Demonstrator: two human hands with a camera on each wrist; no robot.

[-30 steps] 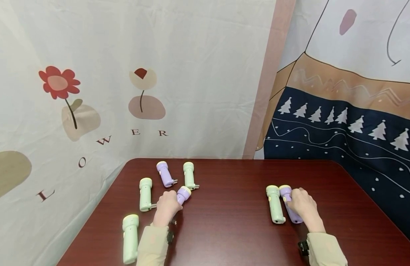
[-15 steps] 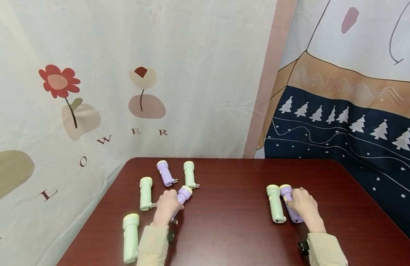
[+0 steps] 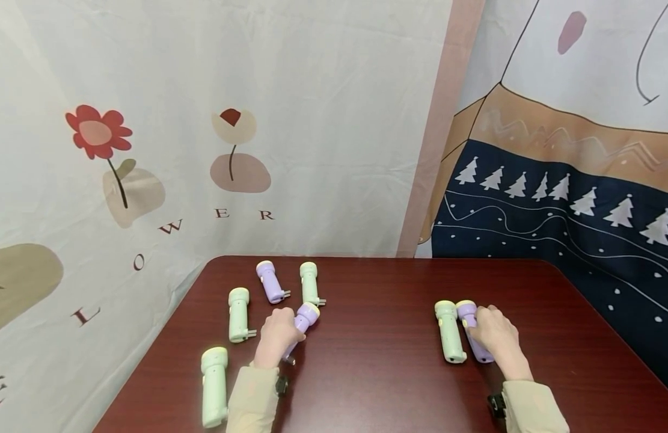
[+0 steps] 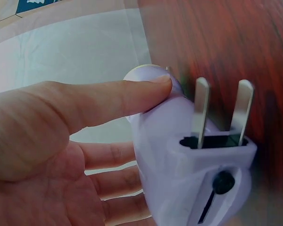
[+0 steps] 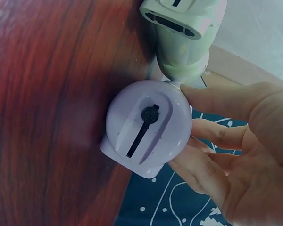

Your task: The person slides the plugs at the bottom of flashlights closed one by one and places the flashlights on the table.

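My left hand [image 3: 278, 334] grips a purple flashlight [image 3: 306, 316], thumb along its upper side. In the left wrist view, two metal plug prongs [image 4: 200, 113] stand out from that flashlight's tail. On the right, my right hand [image 3: 496, 335] holds another purple flashlight [image 3: 466, 311] between thumb and fingers; its round tail [image 5: 127, 127] faces the right wrist camera. Close along its left side lies a pale green flashlight [image 3: 449, 334], whose plug slot [image 5: 172, 24] shows no raised prongs. My fingers partly cover both purple flashlights in the head view.
At the table's left lie a purple flashlight [image 3: 270, 281] and green flashlights at the back [image 3: 309, 282], mid-left [image 3: 239, 316] and near left [image 3: 214, 388]. Prongs show on the first three. The dark red table [image 3: 377, 361] meets printed cloth [image 3: 334, 150] behind.
My left hand has shifted slightly right with the purple flashlight, uncovering the prongs of the mid-left green one. My right hand and its flashlight look unmoved.
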